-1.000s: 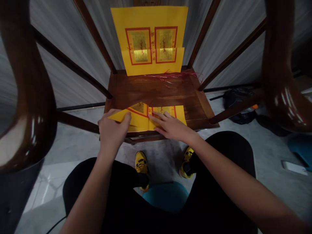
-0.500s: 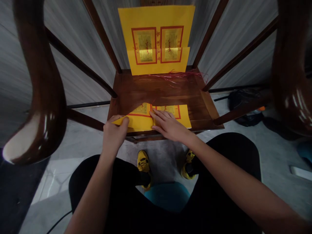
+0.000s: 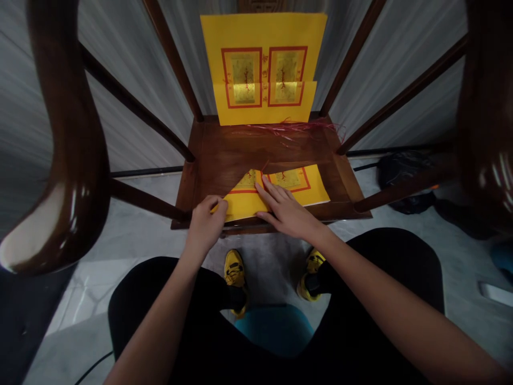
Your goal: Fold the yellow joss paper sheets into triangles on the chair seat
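A yellow paper sheet (image 3: 316,184) with red-framed gold panels lies at the front edge of the wooden chair seat (image 3: 236,147). Its left part is folded at a slant. My left hand (image 3: 207,220) pinches the left end of this paper between thumb and fingers. Flat on the middle of the sheet, beside the fold, rests my right hand (image 3: 286,211), its thumb apart from the fingers. A larger yellow sheet (image 3: 264,32) with two red-framed gold panels leans upright at the back of the seat.
Thin red strings (image 3: 288,127) lie below the upright sheet. Dark wooden armrests (image 3: 68,133) curve up on both sides. A black bag (image 3: 404,179) is on the floor at right. Below are yellow shoes (image 3: 234,267) and a teal object (image 3: 274,329).
The front paper has shifted right and turned slightly, its right end swinging up. My left hand has moved right with its end, fingers curled more tightly. My right hand stays on the paper.
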The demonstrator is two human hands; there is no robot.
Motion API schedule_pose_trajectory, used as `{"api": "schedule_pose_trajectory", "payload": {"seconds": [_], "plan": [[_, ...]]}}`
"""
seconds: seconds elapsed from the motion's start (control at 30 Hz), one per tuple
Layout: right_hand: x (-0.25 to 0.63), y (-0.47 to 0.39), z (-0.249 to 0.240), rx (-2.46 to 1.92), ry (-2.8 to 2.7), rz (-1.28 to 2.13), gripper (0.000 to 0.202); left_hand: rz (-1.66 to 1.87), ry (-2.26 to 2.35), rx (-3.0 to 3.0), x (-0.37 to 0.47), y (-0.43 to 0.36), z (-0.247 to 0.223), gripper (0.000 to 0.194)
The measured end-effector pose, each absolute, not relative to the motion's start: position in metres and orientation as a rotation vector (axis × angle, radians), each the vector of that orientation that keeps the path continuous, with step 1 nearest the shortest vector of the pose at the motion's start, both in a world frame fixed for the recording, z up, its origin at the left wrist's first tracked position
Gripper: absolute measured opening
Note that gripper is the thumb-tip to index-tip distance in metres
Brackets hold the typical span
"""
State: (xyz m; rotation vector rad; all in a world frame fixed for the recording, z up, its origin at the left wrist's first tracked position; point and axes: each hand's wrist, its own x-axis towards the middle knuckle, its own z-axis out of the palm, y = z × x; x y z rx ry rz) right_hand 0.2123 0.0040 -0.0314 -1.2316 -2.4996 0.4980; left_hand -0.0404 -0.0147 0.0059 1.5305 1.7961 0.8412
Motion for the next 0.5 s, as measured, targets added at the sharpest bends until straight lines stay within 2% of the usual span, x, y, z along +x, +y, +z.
{"api": "schedule_pose_trajectory", "payload": {"seconds": [0.17,0.23,0.33,0.4,0.5], "plan": [[0.209,0.0,-0.039,-1.178,-2.502,0.457,0.083,0.604,1.452,1.59,-0.059,-0.013,0.021,0.032],[0.204,-0.002,-0.042,-1.216,-2.532,0.41,0.083,0.477,1.358,1.559,-0.072,-0.012,0.031,0.043],[0.197,-0.004,-0.044,-1.264,-2.573,0.329,0.085,0.58,1.409,1.506,-0.078,-0.007,0.039,0.055],[0.195,-0.005,-0.045,-1.27,-2.585,0.289,0.086,0.711,1.474,1.613,-0.066,-0.004,0.043,0.051],[0.193,-0.005,-0.046,-1.259,-2.57,0.265,0.085,0.817,1.369,1.943,-0.031,-0.003,0.049,0.034]]}}
